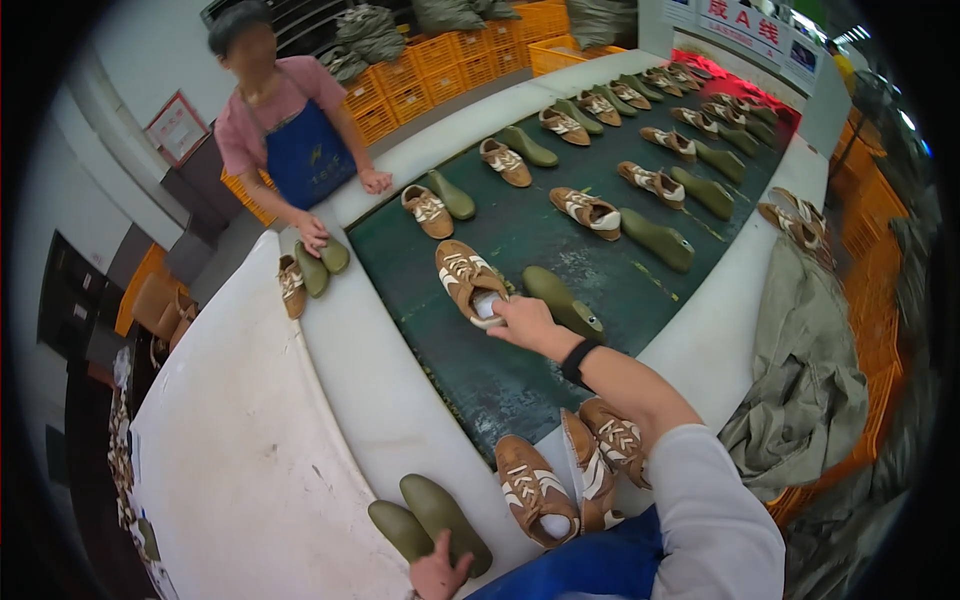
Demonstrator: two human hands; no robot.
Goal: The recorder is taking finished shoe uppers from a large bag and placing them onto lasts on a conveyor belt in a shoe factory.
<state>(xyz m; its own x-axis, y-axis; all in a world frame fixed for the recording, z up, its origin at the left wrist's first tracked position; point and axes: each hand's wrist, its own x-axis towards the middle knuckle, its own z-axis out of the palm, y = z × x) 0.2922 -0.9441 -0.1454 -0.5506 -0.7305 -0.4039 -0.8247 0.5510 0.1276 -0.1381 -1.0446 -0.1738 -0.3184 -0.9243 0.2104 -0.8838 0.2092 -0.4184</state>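
Note:
My right hand (525, 322) reaches out over the dark green conveyor belt (520, 240) and grips the heel of a brown shoe upper with white laces (465, 278). A green shoe last (565, 303) lies just right of that hand. Low at the frame's bottom, my left hand (440, 573) rests with fingers apart beside two green lasts (432, 520) on the white table edge. Three brown shoe uppers (575, 475) lie close to my body, right of those lasts.
Pairs of brown uppers and green lasts run along the belt into the distance (640, 180). Another person in a blue apron (300, 150) stands at the far left, one hand on lasts (320, 265). A grey-green cloth heap (810, 370) lies right. Orange crates (450, 60) stack behind.

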